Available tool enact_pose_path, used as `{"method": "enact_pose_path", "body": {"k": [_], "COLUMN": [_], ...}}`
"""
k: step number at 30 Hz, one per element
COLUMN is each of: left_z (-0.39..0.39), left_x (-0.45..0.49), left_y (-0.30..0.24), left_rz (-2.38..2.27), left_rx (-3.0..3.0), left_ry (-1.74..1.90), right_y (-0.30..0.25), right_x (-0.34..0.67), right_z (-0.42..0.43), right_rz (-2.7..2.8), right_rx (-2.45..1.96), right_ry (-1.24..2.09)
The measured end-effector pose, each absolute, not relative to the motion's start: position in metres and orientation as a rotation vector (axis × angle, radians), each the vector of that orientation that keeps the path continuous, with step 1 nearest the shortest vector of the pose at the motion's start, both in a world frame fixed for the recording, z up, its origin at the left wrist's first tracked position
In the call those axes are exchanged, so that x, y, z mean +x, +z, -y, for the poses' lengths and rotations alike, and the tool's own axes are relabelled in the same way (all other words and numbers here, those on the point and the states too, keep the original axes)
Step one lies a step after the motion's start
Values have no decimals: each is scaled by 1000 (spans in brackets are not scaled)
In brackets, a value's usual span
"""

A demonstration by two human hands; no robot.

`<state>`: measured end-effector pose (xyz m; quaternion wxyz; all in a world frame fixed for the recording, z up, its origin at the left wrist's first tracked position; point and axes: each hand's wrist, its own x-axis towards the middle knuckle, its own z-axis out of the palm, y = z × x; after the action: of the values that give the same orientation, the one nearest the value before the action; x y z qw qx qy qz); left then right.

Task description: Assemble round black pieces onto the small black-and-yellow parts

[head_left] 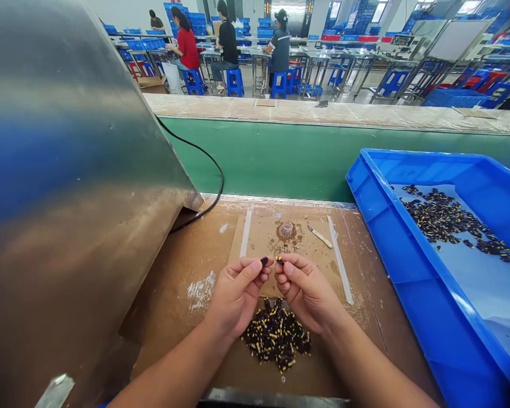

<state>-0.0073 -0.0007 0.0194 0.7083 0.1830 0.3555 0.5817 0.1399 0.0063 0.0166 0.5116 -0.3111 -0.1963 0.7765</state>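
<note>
Between thumb and forefinger, my left hand [240, 289] pinches a small dark oval piece [264, 261]. Close beside it, my right hand [308, 289] pinches a small black-and-yellow piece [279, 260]. The fingertips of both hands nearly meet above a cardboard sheet [255, 238]. Below the hands lies a pile of small black pieces with yellow parts [276, 334]. Beyond them stand a small clear cup [286, 229] on a wet stain and a knife with a pale handle [321, 236].
A blue crate [391, 255] on the right holds many similar pieces [450, 218] on a white sheet. A large metal housing [76, 198] fills the left, with a black cable [215, 161] by it. A green panel [280, 158] closes the back; several people sit or stand beyond.
</note>
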Motion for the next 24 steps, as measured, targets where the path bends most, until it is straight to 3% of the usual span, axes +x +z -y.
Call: {"method": "enact_pose_path", "body": {"k": [4,6,11,13,18,22,24], "left_z": [-1,-3,-8,-10,-11,-10,-10], "left_x": [-6,-6,-8,-9,-9,-11,-12], "left_y": [19,18,13,12,12,15,16], "left_rz": [-785,-804,-854,-863,-885,-871,-845], "left_rx": [396,374,349,355,356,353,347], "left_ry": [1283,1297,1355,1373,1409,1415,1407], "right_y": [16,26,72,78,63,66,65], "right_x": [140,148,186,193,179,175,175], "right_z": [-9,-7,11,10,-29,-36,-28], "right_rz": [571,775,1310,1357,1709,1577,1568], "right_rx": [-790,-908,-1264,-1219,-1321,-1347,-1318], "right_ry": [1815,1611,241,-128,-86,-122,25]}}
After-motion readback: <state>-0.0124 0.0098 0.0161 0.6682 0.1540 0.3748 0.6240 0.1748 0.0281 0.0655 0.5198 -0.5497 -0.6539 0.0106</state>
